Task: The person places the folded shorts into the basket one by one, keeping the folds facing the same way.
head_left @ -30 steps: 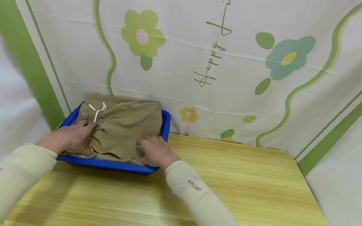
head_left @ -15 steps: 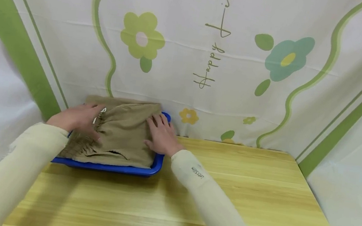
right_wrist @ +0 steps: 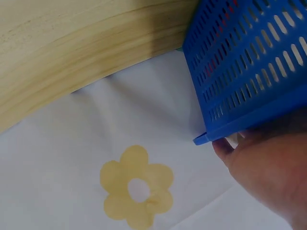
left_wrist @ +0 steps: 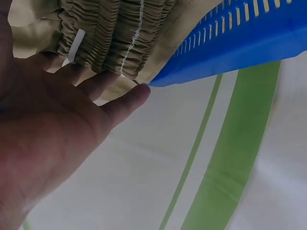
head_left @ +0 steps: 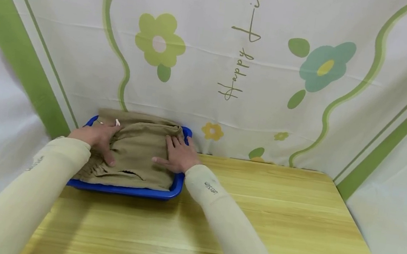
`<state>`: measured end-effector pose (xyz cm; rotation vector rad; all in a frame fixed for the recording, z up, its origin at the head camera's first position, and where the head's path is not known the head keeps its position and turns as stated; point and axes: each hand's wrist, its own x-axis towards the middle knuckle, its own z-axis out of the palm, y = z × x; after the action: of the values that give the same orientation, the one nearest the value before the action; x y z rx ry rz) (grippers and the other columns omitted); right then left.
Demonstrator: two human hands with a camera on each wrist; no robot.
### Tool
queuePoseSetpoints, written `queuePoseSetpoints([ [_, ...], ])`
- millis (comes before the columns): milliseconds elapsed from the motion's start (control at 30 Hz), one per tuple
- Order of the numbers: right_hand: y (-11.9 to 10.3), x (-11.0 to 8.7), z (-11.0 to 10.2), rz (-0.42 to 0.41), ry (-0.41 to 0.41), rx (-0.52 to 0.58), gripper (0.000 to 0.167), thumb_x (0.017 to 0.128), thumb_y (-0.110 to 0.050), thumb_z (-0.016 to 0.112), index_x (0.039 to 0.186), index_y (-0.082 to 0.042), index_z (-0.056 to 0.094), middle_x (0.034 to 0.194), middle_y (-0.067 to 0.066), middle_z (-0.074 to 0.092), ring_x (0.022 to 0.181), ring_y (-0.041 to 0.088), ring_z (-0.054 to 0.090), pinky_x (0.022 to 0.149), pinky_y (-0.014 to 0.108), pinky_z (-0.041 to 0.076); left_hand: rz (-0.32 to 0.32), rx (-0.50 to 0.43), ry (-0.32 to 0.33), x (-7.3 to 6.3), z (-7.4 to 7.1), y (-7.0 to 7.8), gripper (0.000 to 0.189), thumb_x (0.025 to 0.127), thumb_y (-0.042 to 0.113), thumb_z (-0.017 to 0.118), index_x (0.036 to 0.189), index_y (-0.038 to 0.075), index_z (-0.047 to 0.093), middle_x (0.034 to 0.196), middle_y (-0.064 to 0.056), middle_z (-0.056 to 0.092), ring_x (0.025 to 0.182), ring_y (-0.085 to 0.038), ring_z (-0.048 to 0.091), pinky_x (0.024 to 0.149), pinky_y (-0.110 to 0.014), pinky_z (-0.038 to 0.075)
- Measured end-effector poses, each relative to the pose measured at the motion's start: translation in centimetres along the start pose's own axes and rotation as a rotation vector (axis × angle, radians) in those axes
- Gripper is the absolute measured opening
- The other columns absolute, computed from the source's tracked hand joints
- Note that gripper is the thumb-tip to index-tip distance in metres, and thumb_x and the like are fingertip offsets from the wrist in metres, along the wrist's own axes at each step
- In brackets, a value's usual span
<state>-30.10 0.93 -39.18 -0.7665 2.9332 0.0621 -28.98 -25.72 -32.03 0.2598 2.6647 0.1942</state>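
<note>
Khaki drawstring pants (head_left: 138, 150) lie folded in a blue plastic basket (head_left: 125, 190) at the back left of the table. Over their gathered waistband, my left hand (head_left: 101, 136) rests with fingers and thumb spread. The left wrist view shows its fingertips against the ruched elastic (left_wrist: 103, 31), beside a white drawstring (left_wrist: 76, 45). My right hand (head_left: 181, 157) touches the cloth at the basket's right side, fingers extended toward the back corner and thumb pointing left. In the right wrist view that hand reaches over the rim of the slotted basket wall (right_wrist: 240, 62), with most fingers hidden.
A white curtain (head_left: 203, 67) with printed flowers hangs close behind the basket. Wood-grain table top (head_left: 273, 213) extends to the right and in front. White cloth also hangs at both sides.
Both hands have moved from the front part of the pants toward the back. The cloth's back right corner now sits lower and creased inside the rim.
</note>
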Motion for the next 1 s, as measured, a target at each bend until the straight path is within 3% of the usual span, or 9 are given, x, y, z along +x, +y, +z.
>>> queuePoseSetpoints([
  [333,-0.7,0.1,0.3,0.036,-0.036,-0.087,0.105,0.088,-0.089,0.021,0.164,-0.017,0.020,0.165,0.006,0.027,0.152,0.024,0.025,0.123,0.053,0.004,-0.024,-0.015,-0.028,0.6,0.8,0.2,0.133,0.065,0.037,0.098,0.160,-0.003,0.014,0.161,-0.035,0.008,0.142,-0.062,0.011,0.109,-0.073,0.025],
  [533,-0.5,0.1,0.6,0.032,0.029,0.007,0.095,0.094,-0.083,0.020,0.162,-0.016,0.027,0.163,0.007,0.034,0.150,0.024,0.028,0.123,0.055,0.005,-0.015,-0.012,-0.021,0.6,0.8,0.3,0.134,0.065,0.037,0.098,0.160,-0.002,0.012,0.161,-0.035,0.006,0.142,-0.063,0.007,0.108,-0.075,0.024],
  [767,0.3,-0.3,0.5,0.010,0.174,0.191,0.074,0.105,-0.064,0.025,0.156,-0.013,0.040,0.157,0.008,0.042,0.148,0.027,0.033,0.122,0.058,0.011,0.061,0.035,0.094,-0.5,0.5,0.2,0.128,0.070,0.046,0.093,0.159,-0.003,0.015,0.158,-0.039,0.009,0.140,-0.065,0.011,0.103,-0.082,0.019],
  [1000,2.1,-2.4,-0.8,-0.028,0.290,0.277,0.062,0.108,-0.053,0.037,0.153,-0.010,0.045,0.153,0.010,0.047,0.145,0.027,0.037,0.121,0.057,0.015,0.145,0.030,0.234,-1.8,0.1,1.2,0.100,0.089,0.035,0.079,0.156,-0.009,0.019,0.155,-0.043,0.016,0.139,-0.063,0.019,0.107,-0.074,0.025],
])
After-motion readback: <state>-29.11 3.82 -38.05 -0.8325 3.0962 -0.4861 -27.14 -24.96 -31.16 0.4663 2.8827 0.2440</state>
